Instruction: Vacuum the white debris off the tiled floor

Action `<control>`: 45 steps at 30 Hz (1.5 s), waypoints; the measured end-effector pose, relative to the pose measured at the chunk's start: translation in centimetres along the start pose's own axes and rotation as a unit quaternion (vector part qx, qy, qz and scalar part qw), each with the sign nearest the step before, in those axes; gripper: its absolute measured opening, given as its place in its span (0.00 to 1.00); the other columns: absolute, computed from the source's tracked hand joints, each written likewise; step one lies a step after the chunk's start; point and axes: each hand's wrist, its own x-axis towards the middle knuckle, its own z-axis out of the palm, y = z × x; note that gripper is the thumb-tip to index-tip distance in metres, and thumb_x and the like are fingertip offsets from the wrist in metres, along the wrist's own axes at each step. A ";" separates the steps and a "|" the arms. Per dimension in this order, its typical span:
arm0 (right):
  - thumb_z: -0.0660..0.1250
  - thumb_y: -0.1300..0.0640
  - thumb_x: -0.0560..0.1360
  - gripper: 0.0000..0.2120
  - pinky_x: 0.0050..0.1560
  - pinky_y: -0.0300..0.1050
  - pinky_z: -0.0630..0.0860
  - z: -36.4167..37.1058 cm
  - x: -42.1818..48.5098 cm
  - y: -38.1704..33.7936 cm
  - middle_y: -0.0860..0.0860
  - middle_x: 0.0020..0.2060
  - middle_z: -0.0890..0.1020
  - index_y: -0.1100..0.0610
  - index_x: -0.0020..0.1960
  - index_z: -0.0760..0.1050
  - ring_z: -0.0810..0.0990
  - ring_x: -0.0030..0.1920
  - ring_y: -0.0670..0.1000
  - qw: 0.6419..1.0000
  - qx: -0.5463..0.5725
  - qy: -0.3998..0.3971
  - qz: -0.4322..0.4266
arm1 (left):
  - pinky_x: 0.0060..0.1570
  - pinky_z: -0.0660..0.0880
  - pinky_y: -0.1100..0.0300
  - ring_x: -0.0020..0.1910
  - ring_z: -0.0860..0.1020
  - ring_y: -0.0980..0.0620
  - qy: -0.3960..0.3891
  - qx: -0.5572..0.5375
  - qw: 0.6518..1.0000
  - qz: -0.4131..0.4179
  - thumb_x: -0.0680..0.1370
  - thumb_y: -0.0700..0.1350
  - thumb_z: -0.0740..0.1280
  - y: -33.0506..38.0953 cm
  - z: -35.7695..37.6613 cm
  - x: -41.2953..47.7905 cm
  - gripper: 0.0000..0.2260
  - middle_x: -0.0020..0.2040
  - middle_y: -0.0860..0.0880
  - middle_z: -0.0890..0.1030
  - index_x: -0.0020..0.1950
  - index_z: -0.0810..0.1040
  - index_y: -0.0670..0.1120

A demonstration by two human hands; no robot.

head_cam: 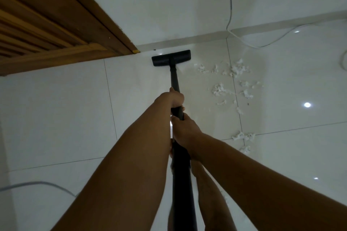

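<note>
Left hand wrapped round black tube, farther down. Right hand wrapped round the same tube just behind, nearer body. Tube runs forward to head, flat on floor, close to skirting beside wooden door. Debris is white scraps scattered right of head, apart from it, more along grout line toward camera. White cable hangs down wall, loops onto floor.

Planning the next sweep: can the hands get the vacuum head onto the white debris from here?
Probably yes. The left hand and right hand both grip the vacuum tube; its head sits near the skirting, with only bare tile between it and the white debris to its right.
</note>
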 end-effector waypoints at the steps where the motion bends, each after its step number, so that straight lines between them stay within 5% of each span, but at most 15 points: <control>1: 0.55 0.51 0.85 0.20 0.17 0.36 0.71 -0.1 0.1 -0.5 0.59 0.41 0.77 0.47 0.77 0.62 0.74 0.24 0.51 1.000 0.002 -0.002 0.003 | 0.61 0.81 0.46 0.57 0.84 0.45 -0.002 -0.007 1.000 -0.002 0.81 0.48 0.58 0.4 -0.2 0.2 0.29 0.62 0.39 0.81 0.82 0.53 0.57; 4: 0.55 0.50 0.85 0.20 0.17 0.37 0.72 -0.4 0.3 -2.0 0.59 0.41 0.77 0.46 0.77 0.61 0.74 0.25 0.52 1.000 0.007 -0.014 0.012 | 0.60 0.81 0.48 0.49 0.84 0.47 0.002 -0.023 1.000 -0.002 0.84 0.46 0.58 1.6 -1.0 0.5 0.28 0.56 0.40 0.83 0.82 0.52 0.55; 11: 0.54 0.52 0.86 0.19 0.14 0.34 0.70 0.0 0.3 -3.3 0.55 0.37 0.75 0.49 0.76 0.63 0.74 0.27 0.50 1.000 0.004 -0.016 0.024 | 0.61 0.81 0.48 0.49 0.84 0.48 0.002 0.000 1.000 -0.005 0.85 0.46 0.58 2.7 -2.3 0.5 0.27 0.48 0.43 0.82 0.83 0.52 0.50; 16: 0.55 0.53 0.86 0.18 0.16 0.36 0.71 -0.1 -0.9 -0.5 0.57 0.36 0.75 0.49 0.75 0.64 0.73 0.25 0.51 0.999 0.000 -0.013 0.035 | 0.60 0.81 0.50 0.48 0.84 0.48 -0.010 0.002 1.000 -0.015 0.85 0.46 0.58 0.4 -0.4 -1.1 0.28 0.50 0.42 0.82 0.84 0.51 0.51; 19: 0.55 0.53 0.85 0.17 0.17 0.35 0.72 -0.3 -1.7 2.9 0.58 0.38 0.76 0.49 0.74 0.64 0.74 0.24 0.50 0.999 -0.009 -0.004 0.038 | 0.59 0.82 0.49 0.47 0.83 0.48 -0.019 0.010 1.000 -0.013 0.85 0.45 0.57 -2.2 2.0 -2.3 0.31 0.59 0.39 0.82 0.84 0.45 0.52; 25: 0.53 0.56 0.87 0.19 0.17 0.22 0.62 -0.7 -3.4 11.1 0.43 0.36 0.66 0.58 0.77 0.63 0.70 0.17 0.29 0.999 -0.021 0.013 -0.047 | 0.58 0.82 0.50 0.46 0.82 0.49 -0.027 0.014 1.000 -0.004 0.85 0.44 0.55 -8.7 6.7 -4.1 0.31 0.66 0.38 0.80 0.84 0.42 0.54; 29: 0.58 0.51 0.84 0.17 0.25 0.42 0.76 0.4 -2.6 17.8 0.58 0.33 0.75 0.51 0.71 0.68 0.74 0.21 0.52 0.998 0.051 -0.007 0.039 | 0.59 0.82 0.48 0.49 0.83 0.47 -0.022 0.033 0.999 -0.002 0.85 0.44 0.55 -13.4 9.8 -5.1 0.32 0.64 0.38 0.80 0.84 0.41 0.55; 32: 0.59 0.50 0.83 0.15 0.25 0.43 0.77 0.6 -2.6 22.0 0.59 0.36 0.76 0.48 0.70 0.68 0.74 0.22 0.53 0.997 0.059 0.005 0.051 | 0.60 0.81 0.46 0.56 0.83 0.44 -0.016 0.064 0.998 -0.004 0.85 0.45 0.56 -16.5 12.0 -6.0 0.33 0.63 0.38 0.80 0.84 0.41 0.54; 36: 0.58 0.52 0.83 0.15 0.25 0.42 0.76 0.4 -3.5 26.8 0.59 0.36 0.75 0.47 0.70 0.67 0.74 0.21 0.52 0.997 0.067 0.010 0.040 | 0.43 0.80 0.54 0.41 0.79 0.50 -0.013 0.071 0.997 -0.007 0.86 0.46 0.55 -19.9 14.6 -8.2 0.32 0.45 0.45 0.76 0.84 0.39 0.52; 39: 0.59 0.53 0.83 0.16 0.25 0.43 0.76 0.4 -4.4 30.7 0.59 0.38 0.75 0.44 0.70 0.67 0.73 0.21 0.52 0.998 0.058 0.009 0.021 | 0.31 0.74 0.57 0.37 0.77 0.51 0.001 0.072 0.997 -0.002 0.87 0.46 0.54 -23.2 17.0 -9.2 0.31 0.42 0.48 0.73 0.84 0.38 0.53; 42: 0.57 0.53 0.84 0.18 0.23 0.41 0.75 0.1 -5.2 35.8 0.60 0.38 0.77 0.43 0.73 0.65 0.74 0.20 0.52 0.999 0.028 0.010 0.015 | 0.49 0.83 0.50 0.45 0.83 0.48 -0.004 0.051 0.999 -0.011 0.85 0.45 0.55 -27.8 20.4 -8.1 0.33 0.54 0.41 0.82 0.83 0.38 0.56; 45: 0.55 0.56 0.84 0.18 0.21 0.40 0.75 -0.7 -6.7 42.1 0.60 0.41 0.79 0.45 0.73 0.67 0.75 0.25 0.53 1.000 0.017 -0.007 0.012 | 0.68 0.76 0.44 0.67 0.77 0.41 0.030 0.115 0.993 0.001 0.83 0.47 0.56 -33.3 24.7 -8.2 0.34 0.73 0.38 0.71 0.84 0.41 0.52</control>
